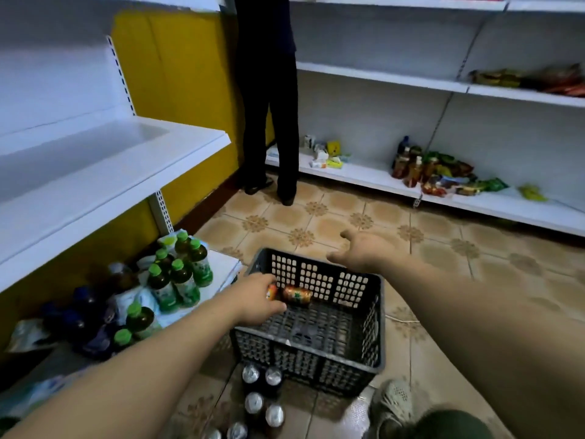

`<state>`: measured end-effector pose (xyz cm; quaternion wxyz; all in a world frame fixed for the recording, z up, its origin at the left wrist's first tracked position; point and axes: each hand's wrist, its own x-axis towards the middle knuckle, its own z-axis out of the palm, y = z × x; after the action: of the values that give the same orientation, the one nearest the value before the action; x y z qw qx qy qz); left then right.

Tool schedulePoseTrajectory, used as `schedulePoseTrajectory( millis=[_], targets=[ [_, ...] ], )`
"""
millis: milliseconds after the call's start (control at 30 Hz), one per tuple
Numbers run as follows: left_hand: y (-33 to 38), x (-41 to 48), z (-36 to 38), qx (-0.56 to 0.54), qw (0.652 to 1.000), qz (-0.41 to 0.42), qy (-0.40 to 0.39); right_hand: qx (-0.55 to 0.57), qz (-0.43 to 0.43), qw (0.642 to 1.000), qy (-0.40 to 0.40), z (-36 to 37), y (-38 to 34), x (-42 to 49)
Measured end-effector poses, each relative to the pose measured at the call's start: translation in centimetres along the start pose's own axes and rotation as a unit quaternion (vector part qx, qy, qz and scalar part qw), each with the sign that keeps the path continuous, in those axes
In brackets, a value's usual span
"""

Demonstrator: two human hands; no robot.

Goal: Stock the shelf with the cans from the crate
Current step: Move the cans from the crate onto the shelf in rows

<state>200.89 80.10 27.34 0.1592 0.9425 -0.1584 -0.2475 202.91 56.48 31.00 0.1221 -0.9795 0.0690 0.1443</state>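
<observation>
A dark plastic crate (319, 353) stands on the tiled floor in front of me. Two orange cans lie at its far left corner. My left hand (258, 299) reaches into the crate and curls round the left orange can (271, 292). The second orange can (297, 295) lies on its side just to the right of it. My right hand (364, 250) hovers above the crate's far right rim with relaxed fingers, holding nothing. Several cans with silver tops (262, 397) stand on the floor at the crate's near side.
White shelves (110, 172) run along the left, with green-capped bottles (180, 277) on the bottom level. A person in dark trousers (272, 122) stands at the corner. More white shelving (459, 198) on the right holds bottles and packets. My shoe (394, 403) is at bottom right.
</observation>
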Motion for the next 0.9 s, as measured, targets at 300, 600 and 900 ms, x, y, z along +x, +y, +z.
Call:
schedulePoseTrajectory(
  millis=[300,600,900],
  targets=[
    [-6.4,17.5,5.6,-0.020,0.993,-0.094,-0.073,0.034,0.036,0.994,-0.102,9.7,4.2,16.5],
    [-11.9,35.0,15.9,-0.101,0.979,-0.133,-0.119,0.094,0.089,0.976,-0.178,25.6,8.0,30.9],
    [-16.5,46.3,24.0,-0.106,0.979,-0.132,-0.113,0.145,0.109,0.967,-0.181,38.5,9.9,39.8]
  ],
)
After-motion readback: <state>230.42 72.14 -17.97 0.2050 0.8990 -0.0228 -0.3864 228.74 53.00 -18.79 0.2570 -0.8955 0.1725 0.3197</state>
